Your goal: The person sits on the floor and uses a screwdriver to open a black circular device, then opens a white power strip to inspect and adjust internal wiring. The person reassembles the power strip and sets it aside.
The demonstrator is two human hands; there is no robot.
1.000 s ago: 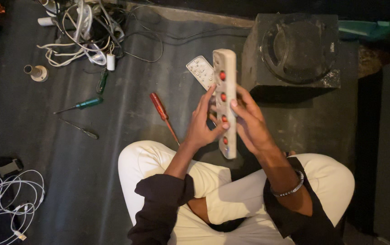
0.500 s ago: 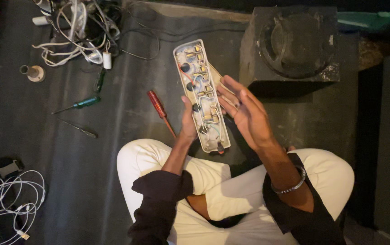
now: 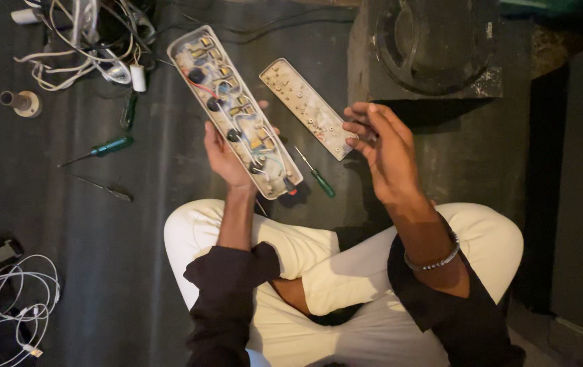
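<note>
The left hand [image 3: 227,155] keeps a clenched grip on the opened power strip base [image 3: 233,112], wiring facing up, while the right hand [image 3: 386,153] pinches the separated cover [image 3: 307,107] just beside it, above the floor [image 3: 101,224].

Dark sleeves pushed up the forearms, white trousers over crossed legs, beaded bracelet [image 3: 432,261] on the right wrist, left hand [image 3: 223,158] and right hand [image 3: 386,153] bare

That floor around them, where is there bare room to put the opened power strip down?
Bare mat lies between the green screwdriver and the left knee, and lower left above the white cable coil. The top left is crowded with tangled cords. Right of the right hand the dark box fills the room.
</note>
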